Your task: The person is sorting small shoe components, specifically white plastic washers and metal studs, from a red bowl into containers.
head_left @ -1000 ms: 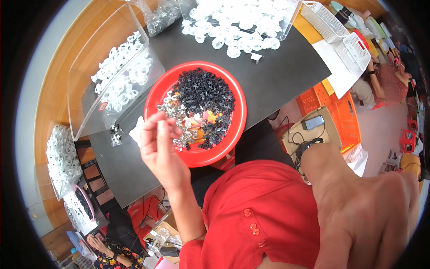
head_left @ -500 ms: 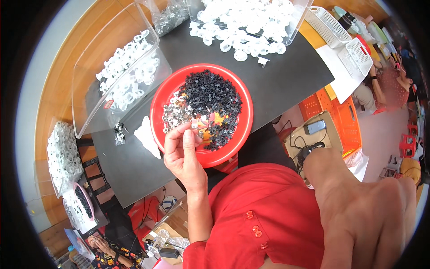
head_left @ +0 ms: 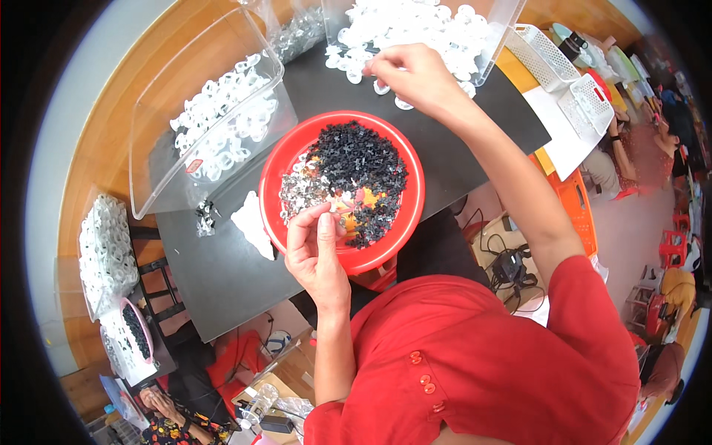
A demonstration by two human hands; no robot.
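My left hand point(head_left: 320, 248) is over the near edge of a red basin point(head_left: 417, 185), with thumb and fingers pinched. Whatever is between its fingertips is too small to make out. In the basin lie many small black plastic pieces point(head_left: 360, 156) and, at its left side, small clear and silvery pieces point(head_left: 300, 189). My right arm reaches across the table to a heap of white round plastic parts point(head_left: 415, 26), which spills out of a clear bin point(head_left: 506, 44). There my right hand point(head_left: 415, 74) has its fingertips closed at the heap's near edge; what they grip is hidden.
A clear tub point(head_left: 204, 152) of white ring-shaped parts stands left on the dark table point(head_left: 215, 274). A white cloth or paper point(head_left: 254, 226) and a small packet point(head_left: 205, 217) lie beside the basin. White baskets point(head_left: 545, 55) stand at the right. Other people sit at both sides.
My right hand has gone from close in front at the lower right to the heap of white parts at the far side. My left hand stays pinched over the basin.
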